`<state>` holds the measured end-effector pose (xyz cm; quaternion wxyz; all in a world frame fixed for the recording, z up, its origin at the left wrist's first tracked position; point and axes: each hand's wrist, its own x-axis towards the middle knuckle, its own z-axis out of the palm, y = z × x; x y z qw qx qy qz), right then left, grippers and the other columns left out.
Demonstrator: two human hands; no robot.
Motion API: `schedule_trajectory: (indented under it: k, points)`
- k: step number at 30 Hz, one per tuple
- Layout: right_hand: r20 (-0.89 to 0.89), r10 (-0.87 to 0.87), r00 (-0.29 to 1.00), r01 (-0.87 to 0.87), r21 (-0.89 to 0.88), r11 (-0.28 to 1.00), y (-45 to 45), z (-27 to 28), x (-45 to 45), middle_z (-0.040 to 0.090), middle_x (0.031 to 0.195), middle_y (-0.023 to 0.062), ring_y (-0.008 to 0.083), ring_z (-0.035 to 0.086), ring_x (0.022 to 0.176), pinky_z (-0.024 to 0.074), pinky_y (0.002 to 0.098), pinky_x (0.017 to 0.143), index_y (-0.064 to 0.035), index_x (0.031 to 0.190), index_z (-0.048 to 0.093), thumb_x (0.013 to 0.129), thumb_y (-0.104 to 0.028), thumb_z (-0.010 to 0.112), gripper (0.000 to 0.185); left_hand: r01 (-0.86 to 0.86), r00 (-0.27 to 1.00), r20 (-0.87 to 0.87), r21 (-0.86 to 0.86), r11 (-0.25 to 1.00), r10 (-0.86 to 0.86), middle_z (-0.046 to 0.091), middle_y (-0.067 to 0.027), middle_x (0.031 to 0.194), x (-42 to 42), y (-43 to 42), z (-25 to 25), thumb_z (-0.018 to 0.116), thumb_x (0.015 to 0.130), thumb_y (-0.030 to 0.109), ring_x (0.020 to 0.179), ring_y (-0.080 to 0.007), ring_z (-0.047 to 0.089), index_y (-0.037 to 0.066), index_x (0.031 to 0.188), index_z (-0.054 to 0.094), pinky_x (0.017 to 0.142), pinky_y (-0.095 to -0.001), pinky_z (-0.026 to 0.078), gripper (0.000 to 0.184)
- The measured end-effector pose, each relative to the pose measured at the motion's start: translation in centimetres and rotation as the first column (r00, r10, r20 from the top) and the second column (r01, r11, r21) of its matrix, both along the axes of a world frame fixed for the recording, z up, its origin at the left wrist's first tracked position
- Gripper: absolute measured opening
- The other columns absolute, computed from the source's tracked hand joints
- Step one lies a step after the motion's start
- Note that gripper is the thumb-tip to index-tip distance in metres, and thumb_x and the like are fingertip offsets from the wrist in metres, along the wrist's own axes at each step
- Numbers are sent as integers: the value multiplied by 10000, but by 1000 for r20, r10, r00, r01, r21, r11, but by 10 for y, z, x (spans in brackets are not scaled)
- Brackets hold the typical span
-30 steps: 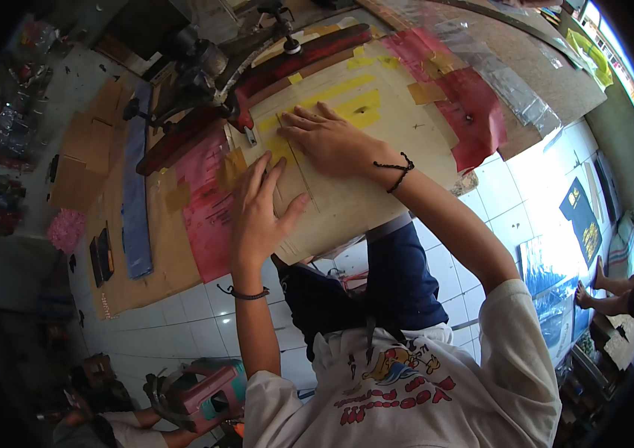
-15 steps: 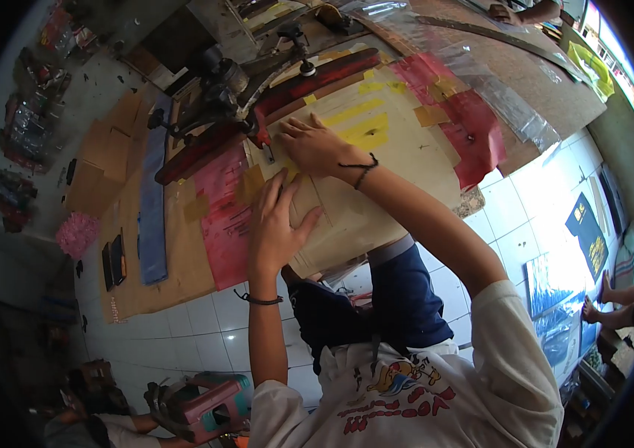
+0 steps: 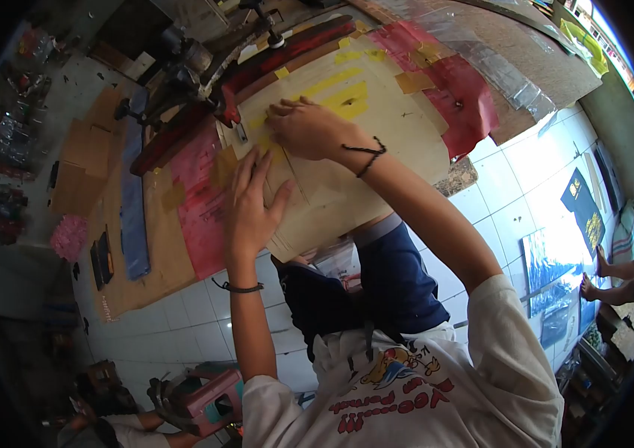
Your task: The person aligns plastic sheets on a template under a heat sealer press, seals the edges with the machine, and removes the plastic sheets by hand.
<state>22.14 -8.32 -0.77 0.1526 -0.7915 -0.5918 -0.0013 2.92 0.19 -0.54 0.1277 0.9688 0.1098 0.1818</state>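
Observation:
A cream board (image 3: pixel 339 201) with strips of yellow tape (image 3: pixel 347 101) lies under both hands. My left hand (image 3: pixel 253 209) rests on its left edge, fingers stretched out and thumb apart. My right hand (image 3: pixel 309 131) lies palm down beside the tape, fingers slightly bent, their tips touching the surface. Whether anything thin is beneath those fingers is hidden. Just beyond my fingertips, a long red bar (image 3: pixel 287 56) crosses the far side of the board, joined to a dark metal clamp-like mechanism (image 3: pixel 194 63). A small metal piece (image 3: pixel 241 133) sits near the bar's red tip.
Red sheeting (image 3: pixel 201 213) shows left of the board, and more red sheeting (image 3: pixel 458 104) at its right. A blue strip (image 3: pixel 134 216) and brown cardboard (image 3: pixel 85 160) lie to the left. Clear plastic (image 3: pixel 511 86) covers part of the right table. Another person's feet (image 3: pixel 593 284) are at right.
The view has shifted, so the bench appears farther up and left. My right hand sits slightly farther from the red tip, its fingers closer together. My left hand stays on the board's edge.

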Motion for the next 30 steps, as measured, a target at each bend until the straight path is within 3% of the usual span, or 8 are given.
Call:
schedule_trajectory:
  k: [3,6,9,15,24,27,30]
  points:
    - [-64,1,998,9,142,990,-23,-5,0,468,1590,155,336,395,1498,271,469,1268,-62,1429,573,1043,-298,517,456,-19,1000,-19,-24,1000,19,445,-191,1584,-1,-2,2,650,988,399,1441,-390,434,53,1480,540,1193,-479,350,611]
    - [-2,-18,1000,18,281,960,-16,-22,-1,490,1574,158,329,406,1492,272,469,1268,-69,1432,575,1047,-289,501,449,-12,999,-31,0,1000,12,430,-194,1597,1,-1,2,619,1008,386,1460,-382,417,33,1488,527,1198,-469,341,603]
    - [-12,-34,999,36,299,954,-15,-25,1,504,1562,158,325,421,1483,269,474,1268,-73,1436,574,1050,-292,493,451,-15,999,-29,-1,1000,15,422,-183,1604,1,1,-1,617,1004,429,1463,-375,404,61,1496,527,1202,-480,331,621]
    - [-13,-32,999,34,271,962,-15,-20,1,501,1558,179,341,408,1491,268,487,1267,-45,1440,563,1050,-275,489,459,-7,1000,-20,-33,999,6,426,-180,1606,0,2,-1,619,1004,428,1475,-372,388,60,1494,532,1211,-483,312,619]
    - [58,2,998,-4,42,999,46,-10,6,423,1614,190,341,350,1530,271,508,1262,1,1492,487,980,-231,543,565,10,1000,18,-4,1000,-10,458,-184,1579,1,4,-5,632,993,449,1455,-377,407,54,1480,539,1174,-511,346,635]
    - [104,-12,994,-1,130,992,72,-28,12,464,1586,164,309,399,1501,303,476,1230,-43,1449,544,943,-276,604,560,7,1000,6,7,1000,-7,462,-177,1576,0,3,-3,634,992,454,1454,-374,409,58,1480,537,1170,-513,349,636]
    - [118,-5,993,-14,158,987,73,-27,13,513,1549,131,296,435,1469,312,487,1207,-82,1461,554,959,-268,559,535,4,1000,7,10,1000,-4,458,-172,1581,1,3,-2,633,993,456,1454,-370,409,60,1475,540,1171,-512,348,631]
